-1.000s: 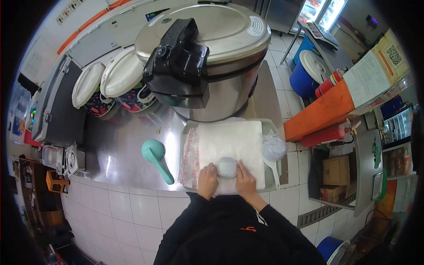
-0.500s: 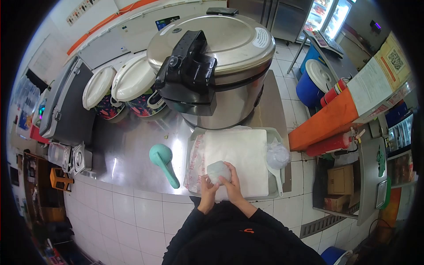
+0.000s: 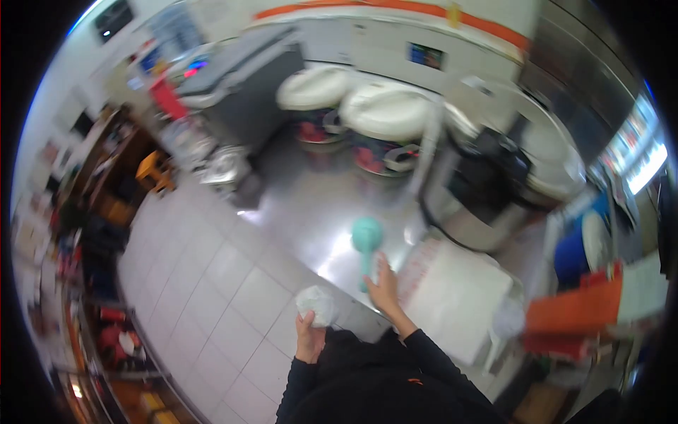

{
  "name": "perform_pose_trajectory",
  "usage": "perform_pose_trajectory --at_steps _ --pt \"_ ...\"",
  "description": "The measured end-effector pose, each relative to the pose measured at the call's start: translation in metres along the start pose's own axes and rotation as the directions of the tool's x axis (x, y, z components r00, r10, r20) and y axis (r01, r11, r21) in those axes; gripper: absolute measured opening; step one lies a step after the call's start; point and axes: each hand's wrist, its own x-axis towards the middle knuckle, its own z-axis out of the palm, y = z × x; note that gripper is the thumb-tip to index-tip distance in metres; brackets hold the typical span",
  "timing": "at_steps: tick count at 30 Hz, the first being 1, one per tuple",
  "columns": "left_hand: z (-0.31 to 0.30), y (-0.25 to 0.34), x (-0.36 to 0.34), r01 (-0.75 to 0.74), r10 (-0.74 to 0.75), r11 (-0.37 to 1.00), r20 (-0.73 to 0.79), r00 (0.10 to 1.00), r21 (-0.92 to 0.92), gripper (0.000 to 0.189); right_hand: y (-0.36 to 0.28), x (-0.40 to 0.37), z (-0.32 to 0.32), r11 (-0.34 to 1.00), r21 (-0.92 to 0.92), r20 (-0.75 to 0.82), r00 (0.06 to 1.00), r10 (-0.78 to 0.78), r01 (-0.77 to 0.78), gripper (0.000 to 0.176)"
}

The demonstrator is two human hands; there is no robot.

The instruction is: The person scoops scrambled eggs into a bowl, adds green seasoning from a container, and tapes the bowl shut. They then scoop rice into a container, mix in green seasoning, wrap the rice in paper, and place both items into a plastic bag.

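In my left hand (image 3: 308, 338) is a rounded white bundle (image 3: 316, 305) that looks wrapped in paper or thin plastic; my fingers close round its lower side. It is held beyond the table's front edge, above the floor. My right hand (image 3: 384, 288) is just right of a teal scoop (image 3: 366, 237) lying on the steel table (image 3: 304, 191). Its fingers look stretched out beside the scoop's handle; blur hides whether they touch it. Right of that hand lies a stack of white paper sheets (image 3: 459, 300), with red-printed plastic (image 3: 420, 265) along its left side.
A large steel cooker with a black latch (image 3: 491, 169) stands behind the paper. Two patterned pots with cream lids (image 3: 388, 109) are at the back. A white spoon (image 3: 496, 348) lies at the paper's right. Steel containers (image 3: 227, 168) sit at the table's left end.
The view has swung left and blurred. Both hands were on the bundle; now the left alone holds it, moved left, and the right has let go and come beside the teal scoop.
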Motion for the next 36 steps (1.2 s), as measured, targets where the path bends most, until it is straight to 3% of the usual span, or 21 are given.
perform_pose_trajectory --at_steps 2,3,4,5,6,7,9,13,19,21,24,27,29,30,32,33,34,35,36 --pt "-0.033 0.024 -0.009 -0.067 0.064 0.995 -0.052 0.997 -0.068 0.051 -0.022 0.013 0.023 0.964 -0.225 -0.082 0.988 0.129 -0.145 0.077" --pt "-0.048 0.037 -0.014 -0.107 0.101 0.992 -0.082 0.991 -0.063 0.051 -0.039 0.015 0.029 0.96 -0.162 -0.114 0.971 0.212 -0.228 0.073" --pt "-0.064 0.048 -0.019 -0.146 0.138 0.988 -0.115 0.984 -0.057 0.05 -0.019 0.024 0.037 0.976 -0.004 -0.048 0.975 0.217 -0.217 0.069" --pt "-0.085 0.059 -0.024 -0.175 0.163 0.982 -0.156 0.974 -0.068 0.049 -0.03 0.02 0.039 0.994 -0.057 -0.177 0.981 0.083 -0.094 0.062" --pt "-0.106 0.071 -0.028 -0.198 0.18 0.977 -0.194 0.964 -0.078 0.048 -0.017 0.018 0.044 0.955 -0.296 -0.322 0.939 -0.119 0.019 0.055" --pt "-0.124 0.088 -0.032 -0.274 0.251 0.96 -0.241 0.938 -0.065 0.048 -0.006 0.013 0.043 0.93 -0.366 -0.354 0.921 -0.163 0.024 0.054" --pt "-0.159 0.118 -0.047 -0.233 0.188 0.965 -0.302 0.935 -0.122 0.048 0.007 0.003 0.032 0.912 -0.407 -0.313 0.945 -0.095 -0.043 0.054" --pt "-0.243 0.177 -0.075 -0.299 0.219 0.945 -0.421 0.88 -0.133 0.047 0.016 -0.007 0.029 0.813 -0.561 -0.335 0.941 -0.05 -0.157 0.052" --pt "-0.339 0.246 -0.057 -0.307 0.171 0.924 -0.471 0.865 -0.228 0.047 -0.001 0.016 0.035 0.723 -0.634 -0.505 0.855 -0.118 -0.275 0.051" --pt "-0.364 0.274 -0.036 -0.346 0.236 0.925 -0.473 0.849 -0.158 0.05 -0.013 0.027 0.046 0.717 -0.635 -0.573 0.798 -0.187 -0.288 0.05" --pt "-0.399 0.335 0.0 -0.407 0.294 0.897 -0.455 0.841 -0.172 0.049 -0.047 0.053 0.081 0.748 -0.62 -0.665 0.663 -0.343 -0.235 0.05" --pt "-0.448 0.397 0.037 -0.468 0.388 0.874 -0.397 0.832 -0.127 0.049 -0.094 0.087 0.158 0.807 -0.587 -0.707 0.526 -0.472 -0.065 0.049" --pt "-0.48 0.434 0.05 -0.488 0.417 0.87 -0.419 0.806 -0.073 0.049 -0.126 0.115 0.245 0.852 -0.513 -0.69 0.54 -0.482 0.106 0.049" --pt "-0.491 0.455 0.058 -0.501 0.439 0.865 -0.443 0.782 -0.028 0.049 -0.142 0.129 0.307 0.883 -0.419 -0.648 0.612 -0.454 0.213 0.048" --pt "-0.513 0.491 0.057 -0.53 0.427 0.842 -0.478 0.768 -0.098 0.04 -0.182 0.143 0.459 0.935 -0.041 -0.359 0.869 -0.342 0.351 0.048" --pt "-0.53 0.507 0.058 -0.545 0.45 0.837 -0.496 0.743 -0.056 0.04 -0.241 0.133 0.54 0.836 -0.301 -0.031 0.872 -0.489 0.458 0.042" --pt "-0.546 0.512 0.051 -0.542 0.449 0.84 -0.532 0.718 -0.023 0.04 -0.273 0.111 0.623 0.877 -0.007 0.175 0.864 -0.472 0.481 0.042" --pt "-0.567 0.521 0.045 -0.543 0.464 0.839 -0.577 0.672 0.041 0.041 -0.308 0.088 0.691 0.887 0.197 0.508 0.73 -0.457 0.418 0.04" --pt "-0.581 0.527 0.037 -0.535 0.468 0.839 -0.627 0.623 0.094 0.043 -0.341 0.062 0.747 0.897 0.344 0.767 0.469 -0.439 0.277 0.038"
